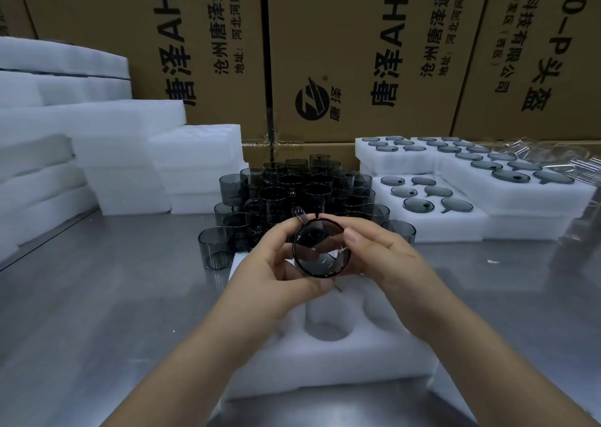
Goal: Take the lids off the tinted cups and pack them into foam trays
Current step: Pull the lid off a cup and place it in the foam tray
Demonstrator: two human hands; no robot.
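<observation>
A person's two bare hands hold one tinted cup (322,251) in the air, turned on its side so that one round end faces the camera. The left hand (283,264) curls round the cup's left side, with the thumb under its lower rim. The right hand (383,257) grips the right side, thumb on the near rim and fingers behind. A clear handle (300,214) sticks out at the cup's upper left. Whether a lid sits on the cup cannot be told. The cup hangs above a white foam tray (325,361) that lies at the near middle of a steel worktop (97,296); one round well (328,329) shows in the tray below the hands. Behind the hands, at the middle of the worktop, stands a close pile of smoky grey cups (292,192), some stacked on others. Toward the far right edge lie filled foam trays (455,228), stacked, with grey cups sunk in their wells. Along the left edge rise stacks of plain white foam (113,140). Brown cardboard boxes (341,52) with black printing line the far edge.
</observation>
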